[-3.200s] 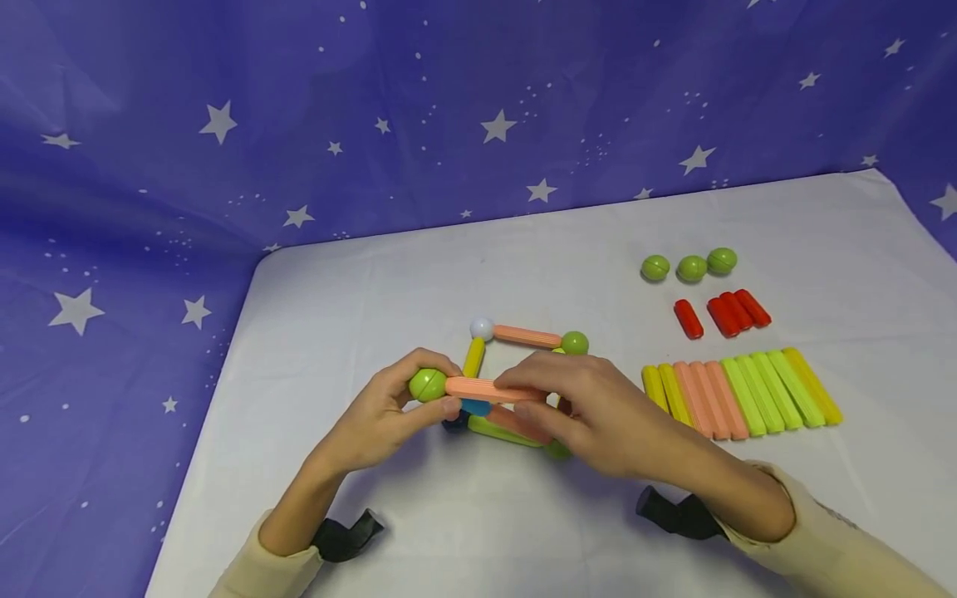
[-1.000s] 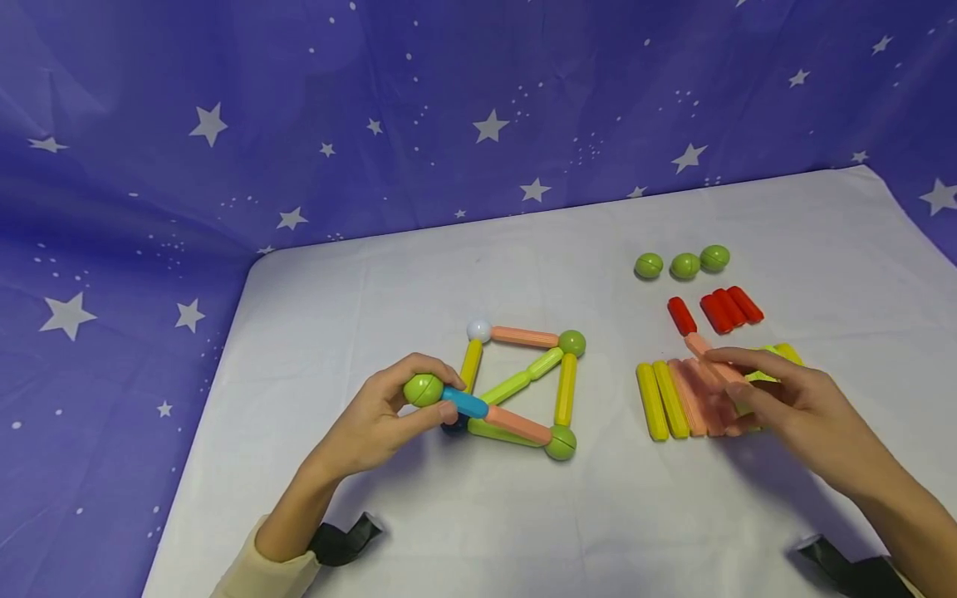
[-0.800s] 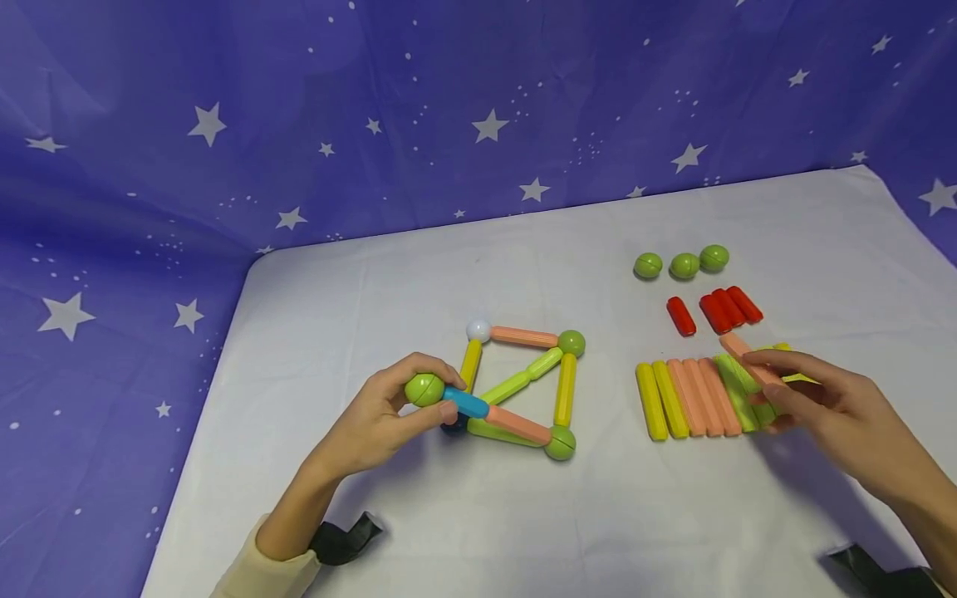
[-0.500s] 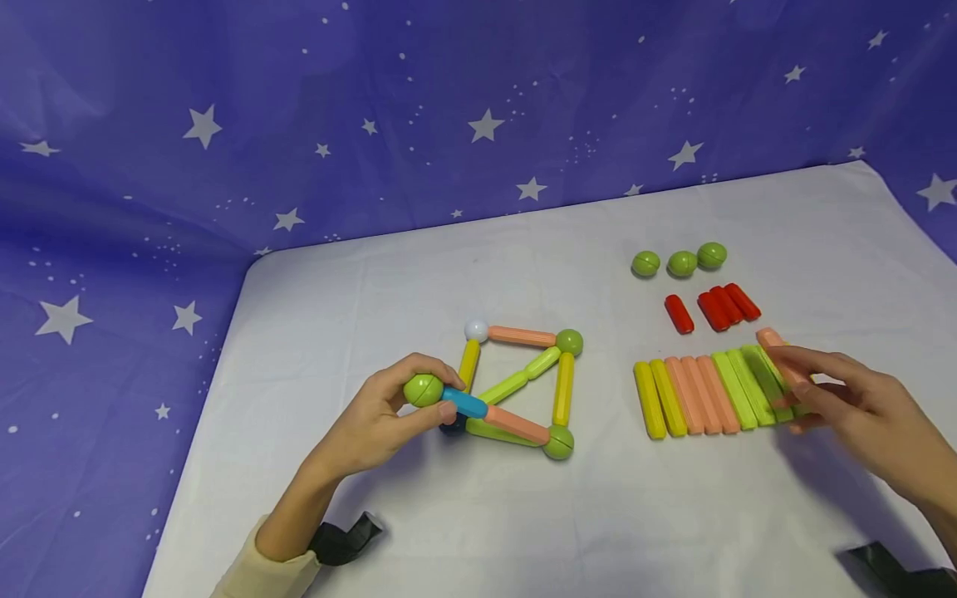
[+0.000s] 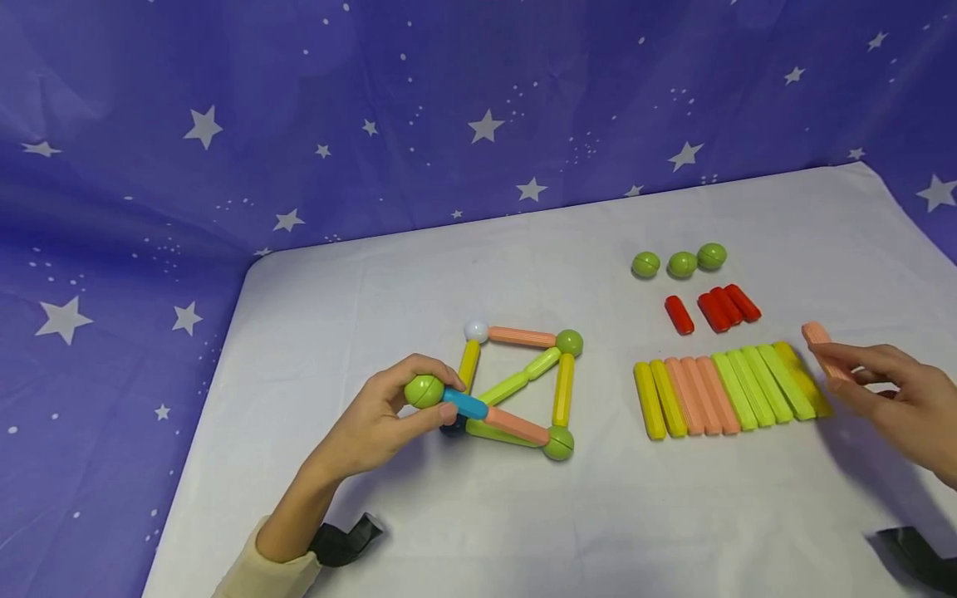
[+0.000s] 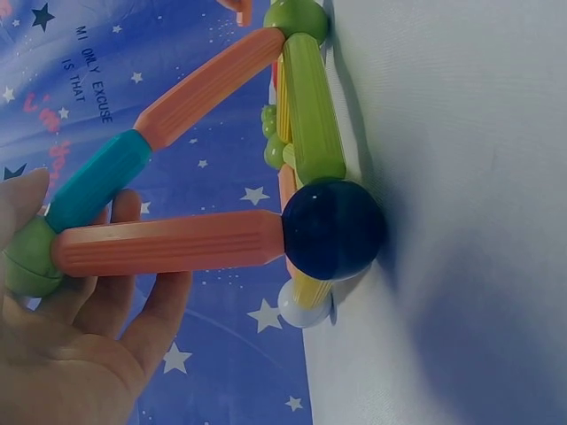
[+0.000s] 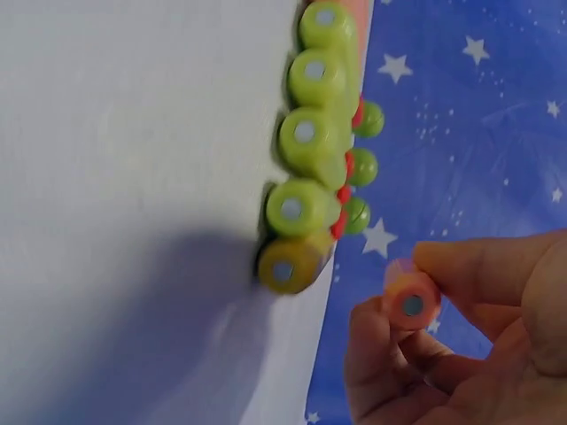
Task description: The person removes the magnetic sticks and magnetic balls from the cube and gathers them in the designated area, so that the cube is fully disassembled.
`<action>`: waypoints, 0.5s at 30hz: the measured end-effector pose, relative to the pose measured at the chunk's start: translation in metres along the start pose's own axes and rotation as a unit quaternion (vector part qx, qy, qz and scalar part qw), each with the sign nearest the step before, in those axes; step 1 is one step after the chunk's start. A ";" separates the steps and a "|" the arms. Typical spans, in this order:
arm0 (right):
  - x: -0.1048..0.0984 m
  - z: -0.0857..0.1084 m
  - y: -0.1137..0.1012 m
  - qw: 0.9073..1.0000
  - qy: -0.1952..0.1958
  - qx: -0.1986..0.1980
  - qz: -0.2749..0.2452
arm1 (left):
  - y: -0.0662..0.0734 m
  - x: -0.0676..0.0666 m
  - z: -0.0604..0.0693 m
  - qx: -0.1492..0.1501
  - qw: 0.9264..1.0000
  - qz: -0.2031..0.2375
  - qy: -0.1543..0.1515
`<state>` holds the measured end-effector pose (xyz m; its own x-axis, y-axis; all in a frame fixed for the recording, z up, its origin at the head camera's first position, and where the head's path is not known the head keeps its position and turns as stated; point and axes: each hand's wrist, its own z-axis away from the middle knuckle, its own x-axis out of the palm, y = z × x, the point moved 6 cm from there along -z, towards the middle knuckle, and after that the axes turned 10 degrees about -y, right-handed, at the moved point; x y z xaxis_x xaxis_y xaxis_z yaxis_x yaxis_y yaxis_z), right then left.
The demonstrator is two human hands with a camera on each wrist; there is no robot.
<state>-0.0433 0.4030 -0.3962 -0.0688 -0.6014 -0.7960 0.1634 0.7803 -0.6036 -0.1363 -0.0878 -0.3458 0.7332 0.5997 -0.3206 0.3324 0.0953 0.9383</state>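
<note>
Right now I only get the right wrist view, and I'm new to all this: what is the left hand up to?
Observer: The left hand grips a green ball.
Visitor: Is that ball on its own?
Observer: No, the left wrist view shows a pink connecting stick running from it to a dark blue ball.
Visitor: And the pinched pink stick I'm watching: is anything fixed to its far end?
Observer: Nothing; the head view shows that end bare.
</note>
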 end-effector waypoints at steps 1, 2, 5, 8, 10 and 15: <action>0.000 -0.002 0.003 1.000 -0.002 0.005 0.010 | 0.000 0.000 0.000 -0.001 1.000 0.000 0.000; 0.000 -0.004 0.005 1.000 -0.008 0.007 0.019 | 0.000 0.000 0.000 -0.001 1.000 0.000 -0.001; 0.002 -0.010 0.013 0.998 -0.036 0.008 0.045 | 0.000 0.000 0.000 -0.003 1.000 0.000 -0.001; 0.007 -0.015 0.020 0.995 -0.083 0.009 0.056 | 0.000 0.000 0.000 -0.006 1.000 -0.001 -0.001; 0.010 -0.018 0.024 0.992 -0.109 0.011 0.056 | 0.000 0.000 0.000 -0.009 1.000 -0.001 0.000; 0.015 -0.022 0.029 0.988 -0.142 0.020 0.057 | -0.001 0.000 0.000 -0.013 1.000 -0.003 0.004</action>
<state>-0.0616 0.4200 -0.4263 0.2304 -0.5387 -0.8104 0.1935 0.8415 -0.5044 -0.1368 -0.0881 -0.3465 0.7270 0.6046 -0.3255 0.3213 0.1194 0.9394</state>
